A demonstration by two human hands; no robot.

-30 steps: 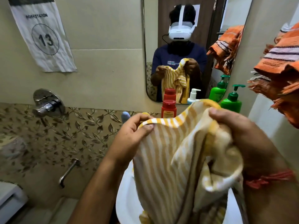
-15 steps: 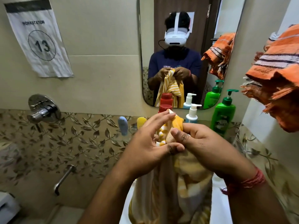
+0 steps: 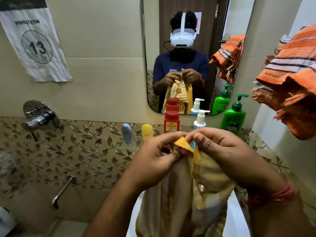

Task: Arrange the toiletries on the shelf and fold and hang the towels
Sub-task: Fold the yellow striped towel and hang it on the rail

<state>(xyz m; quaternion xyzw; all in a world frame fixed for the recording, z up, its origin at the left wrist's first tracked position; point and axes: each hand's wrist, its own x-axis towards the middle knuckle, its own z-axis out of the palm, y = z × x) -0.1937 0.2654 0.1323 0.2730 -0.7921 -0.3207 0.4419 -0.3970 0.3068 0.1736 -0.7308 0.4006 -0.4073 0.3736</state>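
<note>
A yellow-and-white striped towel (image 3: 186,199) hangs down in front of me over the white basin. My left hand (image 3: 157,159) and my right hand (image 3: 227,154) are close together and both pinch its top yellow corners at chest height. On the glass shelf (image 3: 126,147) under the mirror stand a small blue tube (image 3: 126,135), a yellow tube (image 3: 147,136), a red bottle (image 3: 171,121), a white pump bottle (image 3: 200,119) and a green pump bottle (image 3: 233,117). An orange striped towel (image 3: 290,82) hangs at the upper right.
A mirror (image 3: 193,53) fills the wall ahead. A chrome shower valve (image 3: 40,115) and a spout (image 3: 62,192) stick out of the leaf-patterned tiles at left. A paper sign (image 3: 34,43) marked 13 hangs at upper left. The white basin (image 3: 234,219) lies below the towel.
My hands came together from holding the towel spread apart. They now pinch the corners side by side, and the towel hangs doubled below them.
</note>
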